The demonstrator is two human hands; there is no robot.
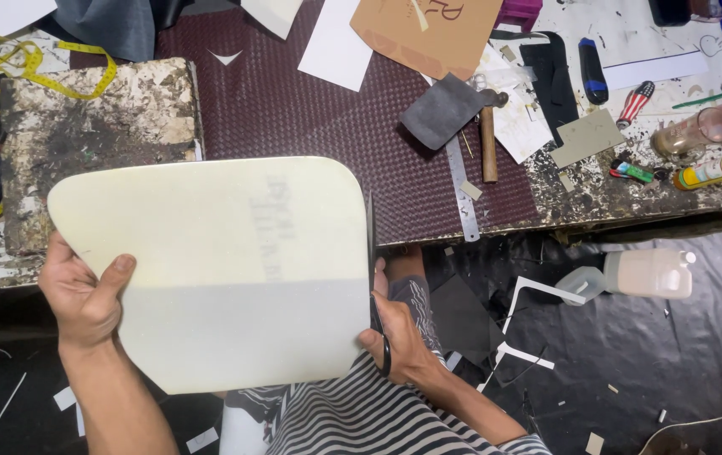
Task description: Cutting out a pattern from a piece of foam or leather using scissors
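Note:
A large cream sheet with rounded corners (pixel 209 270) is held up in front of me over the edge of the work table. My left hand (pixel 83 295) grips its left edge, thumb on top. My right hand (pixel 399 333) holds black scissors (pixel 373 278) whose blade runs up along the sheet's right edge. The handles are mostly hidden in my fingers. Faint printing shows through the sheet near its middle.
The dark maroon mat (pixel 310 109) covers the table, with a worn stone block (pixel 99 126), yellow tape measure (pixel 7 67), hammer (pixel 489 139), steel ruler (pixel 460 190), paper and cardboard pieces, and bottles (pixel 715 126) at right. On the black floor lie a plastic bottle (pixel 639 274) and scraps.

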